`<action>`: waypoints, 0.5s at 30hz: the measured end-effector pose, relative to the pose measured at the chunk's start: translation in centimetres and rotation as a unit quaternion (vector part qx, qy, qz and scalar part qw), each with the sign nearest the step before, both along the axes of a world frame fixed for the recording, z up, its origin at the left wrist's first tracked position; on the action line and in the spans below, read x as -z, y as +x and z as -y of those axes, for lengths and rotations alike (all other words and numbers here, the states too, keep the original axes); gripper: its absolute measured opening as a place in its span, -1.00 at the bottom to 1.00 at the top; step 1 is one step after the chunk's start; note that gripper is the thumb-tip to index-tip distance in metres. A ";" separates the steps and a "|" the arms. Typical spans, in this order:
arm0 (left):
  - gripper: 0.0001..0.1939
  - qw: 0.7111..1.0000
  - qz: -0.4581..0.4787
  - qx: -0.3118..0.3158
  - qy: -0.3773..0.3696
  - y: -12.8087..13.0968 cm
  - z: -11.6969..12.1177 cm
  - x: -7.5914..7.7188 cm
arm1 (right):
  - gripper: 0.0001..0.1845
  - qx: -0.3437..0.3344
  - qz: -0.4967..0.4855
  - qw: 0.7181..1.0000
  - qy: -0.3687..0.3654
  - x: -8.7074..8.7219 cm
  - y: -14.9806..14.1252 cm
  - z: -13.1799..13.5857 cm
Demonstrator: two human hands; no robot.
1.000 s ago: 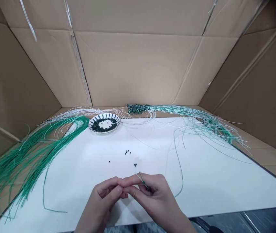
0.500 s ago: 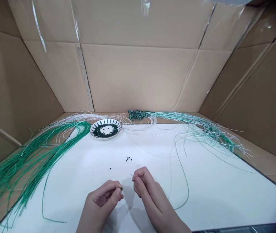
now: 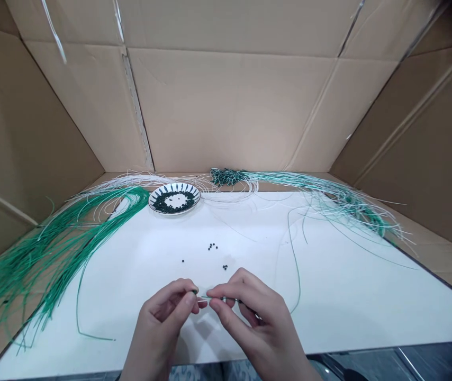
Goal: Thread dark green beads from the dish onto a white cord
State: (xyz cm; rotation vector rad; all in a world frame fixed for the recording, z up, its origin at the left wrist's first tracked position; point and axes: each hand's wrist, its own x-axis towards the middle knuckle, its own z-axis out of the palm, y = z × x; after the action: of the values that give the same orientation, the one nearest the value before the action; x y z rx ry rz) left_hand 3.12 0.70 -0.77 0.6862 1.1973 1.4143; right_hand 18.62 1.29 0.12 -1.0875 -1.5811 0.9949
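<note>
My left hand point(image 3: 166, 317) pinches a small dark green bead point(image 3: 195, 292) between thumb and forefinger. My right hand point(image 3: 250, 312) pinches the tip of a thin green cord point(image 3: 295, 264), whose end points left at the bead, almost touching it. The cord loops away to the right across the white board point(image 3: 349, 296). Both hands meet near the board's front edge. A few loose dark beads point(image 3: 212, 247) lie just beyond my fingers.
A small patterned dish point(image 3: 174, 198) full of dark beads sits at the back. A thick bundle of green cords point(image 3: 43, 254) fans out on the left, and a green and white bundle point(image 3: 341, 203) lies at the back right. Cardboard walls point(image 3: 226, 106) surround the board.
My hands were joined, then drew apart with the bead in the left. Now they have come together again, and the cord tip points at the bead.
</note>
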 end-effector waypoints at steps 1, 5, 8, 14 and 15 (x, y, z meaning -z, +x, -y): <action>-0.65 1.000 0.008 0.002 -0.012 0.0 0.0 0.1 | -0.83 0.006 -0.007 1.000 -0.003 0.1 -0.1 0.0; -0.66 0.999 0.026 0.010 -0.030 0.0 -0.2 0.2 | -0.82 0.031 -0.032 0.999 -0.025 0.2 -0.5 0.0; -0.66 0.999 0.013 0.009 -0.029 0.2 -0.2 0.0 | -0.83 0.049 -0.034 0.998 -0.032 0.0 -0.8 -0.1; -0.69 0.999 -0.003 0.034 -0.017 0.3 -0.1 0.0 | -0.80 0.073 -0.014 0.994 -0.079 0.3 -1.5 0.2; -0.67 0.999 -0.004 0.035 -0.014 0.3 -0.1 0.1 | -0.78 0.076 -0.008 0.994 -0.080 0.3 -1.6 0.2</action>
State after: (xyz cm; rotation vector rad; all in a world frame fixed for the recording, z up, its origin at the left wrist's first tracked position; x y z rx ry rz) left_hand 3.41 0.77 -0.86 0.7078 1.1868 1.3349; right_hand 17.05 1.09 -0.17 -1.2857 -1.4014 1.0386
